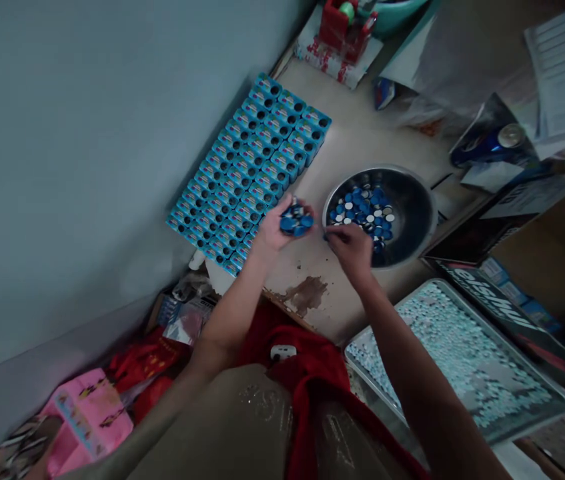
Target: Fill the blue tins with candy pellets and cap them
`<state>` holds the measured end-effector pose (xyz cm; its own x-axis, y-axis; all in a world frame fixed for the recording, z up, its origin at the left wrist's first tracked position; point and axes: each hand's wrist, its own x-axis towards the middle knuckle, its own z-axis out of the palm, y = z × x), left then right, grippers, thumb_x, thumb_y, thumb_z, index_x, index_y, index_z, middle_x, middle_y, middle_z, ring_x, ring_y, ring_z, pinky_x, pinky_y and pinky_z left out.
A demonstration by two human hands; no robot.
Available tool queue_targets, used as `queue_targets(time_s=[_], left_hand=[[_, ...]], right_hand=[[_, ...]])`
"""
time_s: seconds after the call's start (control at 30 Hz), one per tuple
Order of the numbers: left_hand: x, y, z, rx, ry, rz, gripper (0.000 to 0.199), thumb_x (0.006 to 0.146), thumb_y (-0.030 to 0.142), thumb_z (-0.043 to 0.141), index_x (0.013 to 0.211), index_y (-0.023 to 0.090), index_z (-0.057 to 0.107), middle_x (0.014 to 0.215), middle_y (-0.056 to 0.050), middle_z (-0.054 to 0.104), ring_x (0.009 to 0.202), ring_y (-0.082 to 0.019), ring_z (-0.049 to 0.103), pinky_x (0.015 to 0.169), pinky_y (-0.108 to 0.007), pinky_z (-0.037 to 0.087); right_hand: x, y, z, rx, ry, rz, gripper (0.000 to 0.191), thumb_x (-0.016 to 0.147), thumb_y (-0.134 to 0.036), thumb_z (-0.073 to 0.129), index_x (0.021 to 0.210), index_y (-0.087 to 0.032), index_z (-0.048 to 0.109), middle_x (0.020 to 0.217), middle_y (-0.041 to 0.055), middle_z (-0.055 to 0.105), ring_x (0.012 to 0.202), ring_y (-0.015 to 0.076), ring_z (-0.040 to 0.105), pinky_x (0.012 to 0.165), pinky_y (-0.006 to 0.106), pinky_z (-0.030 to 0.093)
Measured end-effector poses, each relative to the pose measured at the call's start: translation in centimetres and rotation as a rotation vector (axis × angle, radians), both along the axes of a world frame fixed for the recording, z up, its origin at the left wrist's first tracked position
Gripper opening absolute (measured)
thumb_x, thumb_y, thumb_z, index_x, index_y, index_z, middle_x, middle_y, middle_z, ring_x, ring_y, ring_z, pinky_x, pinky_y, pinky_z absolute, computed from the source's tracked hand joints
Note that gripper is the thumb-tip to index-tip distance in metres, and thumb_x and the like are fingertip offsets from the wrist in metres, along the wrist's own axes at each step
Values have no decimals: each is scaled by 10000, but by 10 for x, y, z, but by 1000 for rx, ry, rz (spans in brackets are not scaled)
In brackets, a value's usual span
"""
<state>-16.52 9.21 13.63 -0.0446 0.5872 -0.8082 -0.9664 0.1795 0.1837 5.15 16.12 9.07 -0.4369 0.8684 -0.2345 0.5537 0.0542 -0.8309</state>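
Cupped upward, my left hand (273, 228) holds a small heap of blue and silver round caps (296, 224) above the table. My right hand (355, 250) is at the near left rim of a steel bowl (415, 230), its fingers pinched. At its fingertips shows a small dark blue bit that looks like one of the caps. Loose caps (362, 203), blue side or pale side up, lie in the bowl. Left of my left hand, turquoise printed containers (242, 170) stand in close rows, each with a dark round hole in its top.
A tray (442, 353) of small pale turquoise pieces lies at the right, beside a dark printed box (502, 300). A red tape dispenser (345, 30) stands at the back. A blue can (492, 143) lies at right. The wall (87, 167) borders the left side.
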Motion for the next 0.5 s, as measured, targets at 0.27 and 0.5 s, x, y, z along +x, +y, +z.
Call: queue_targets(time_s=[0.27, 0.5], left_hand=[[-79, -107, -3, -168, 6, 58, 450, 1259, 377, 461, 1013, 154, 766, 861, -113, 840, 962, -292, 918, 897, -447, 799], [-74, -120, -27, -131, -113, 104, 358, 1259, 363, 594, 1054, 144, 789, 902, -107, 863, 878, -254, 913, 913, -414, 797]], right_hand=[[-136, -6, -9, 126, -477, 471, 291, 1016, -113, 685, 1150, -196, 930, 1259, 151, 867, 1160, 316, 817, 1027, 386, 596], [-149, 1, 0, 90, -740, 491, 130, 954, -154, 856, 1059, -203, 800, 1161, 141, 834, 1093, 329, 748, 862, 367, 503]])
